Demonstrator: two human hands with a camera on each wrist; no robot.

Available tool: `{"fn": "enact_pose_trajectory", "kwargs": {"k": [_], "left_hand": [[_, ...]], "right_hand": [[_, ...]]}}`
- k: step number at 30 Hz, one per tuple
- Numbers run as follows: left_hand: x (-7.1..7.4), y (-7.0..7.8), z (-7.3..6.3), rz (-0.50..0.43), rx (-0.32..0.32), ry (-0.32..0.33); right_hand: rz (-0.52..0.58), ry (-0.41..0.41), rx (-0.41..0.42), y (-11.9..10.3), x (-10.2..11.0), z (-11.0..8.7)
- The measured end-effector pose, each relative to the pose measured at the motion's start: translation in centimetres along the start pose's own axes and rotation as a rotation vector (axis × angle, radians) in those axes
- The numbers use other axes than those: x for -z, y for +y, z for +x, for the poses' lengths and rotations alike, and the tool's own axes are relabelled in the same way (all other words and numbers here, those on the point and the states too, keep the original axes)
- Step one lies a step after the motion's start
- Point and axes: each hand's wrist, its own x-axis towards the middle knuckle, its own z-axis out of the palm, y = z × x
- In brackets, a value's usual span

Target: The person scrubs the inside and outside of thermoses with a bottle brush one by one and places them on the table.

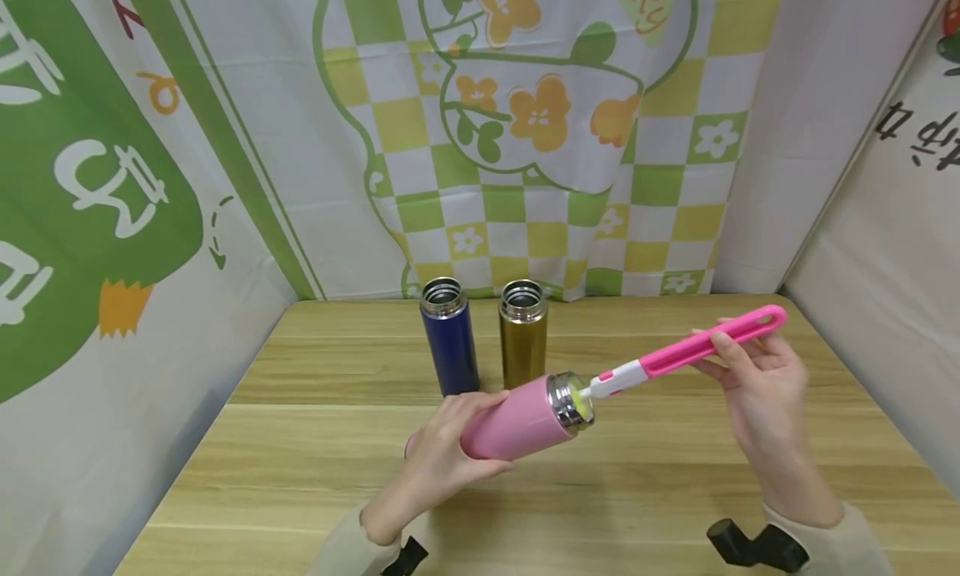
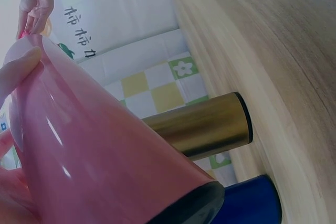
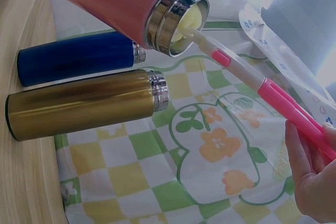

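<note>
1. In the middle of the head view, a pink bottle (image 1: 517,426), tipped on a slant, with its mouth pointing right and a little up.
2. Around that mouth, a shiny silver ring (image 1: 561,403).
3. Around the pink bottle, low and near the middle of the frame, the left hand (image 1: 442,447), holding on with fingers over the upper side and thumb on the lower side.
4. At the right of the frame, the right hand (image 1: 767,384), pinching a brush (image 1: 678,355) by its bright pink handle, between thumb and fingers.
5. Down and left from the handle, a white neck (image 1: 625,378) with a pink spot.
6. Inside the pink bottle's mouth, the soft-looking yellow brush head (image 3: 193,18). Cannot tell how deep.
7. Behind the pink bottle, near the middle of the frame, a blue bottle (image 1: 452,351) and a gold bottle (image 1: 523,343), standing side by side with a gap between, both with open silver tops.
8. Under them, a light brown wooden tabletop (image 1: 300,451).
9. At the top of the frame, a hanging cloth (image 1: 555,205) with green and yellow squares and orange flowers.
10. At the bottom right, a cream sleeve (image 1: 836,547) beside a black gadget (image 1: 757,545).
</note>
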Motion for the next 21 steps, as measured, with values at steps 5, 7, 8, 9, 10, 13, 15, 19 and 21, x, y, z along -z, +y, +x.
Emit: {"fn": "enact_pose_trajectory", "kwargs": {"k": [5,7,8,9,10,13,15,19,21], "left_hand": [[0.15,-0.06,-0.14,-0.001,0.004,-0.010],[0.25,-0.06,-0.18,-0.001,0.010,-0.014],[0.30,-0.07,-0.21,0.000,0.011,-0.015],[0.35,-0.08,-0.24,0.001,0.012,-0.016],[0.38,-0.10,-0.28,0.004,0.013,-0.016],[0.41,-0.21,-0.38,0.009,0.009,-0.014],[0.35,-0.32,-0.39,0.009,0.007,-0.008],[0.09,-0.50,-0.30,0.013,0.005,0.007],[-0.06,-0.54,-0.25,0.013,0.002,0.012]], "right_hand": [[0.024,0.004,0.006,-0.13,0.18,0.11],[0.035,0.010,0.008,-0.20,0.26,0.16],[0.044,0.013,0.007,-0.25,0.30,0.18],[0.050,0.017,0.006,-0.30,0.33,0.20],[0.053,0.021,0.004,-0.36,0.35,0.21],[0.066,0.025,-0.002,-0.50,0.40,0.21],[0.052,0.034,-0.007,-0.51,0.38,0.16],[-0.003,0.058,-0.026,-0.35,0.34,-0.05],[-0.039,0.069,-0.032,-0.25,0.31,-0.19]]}}
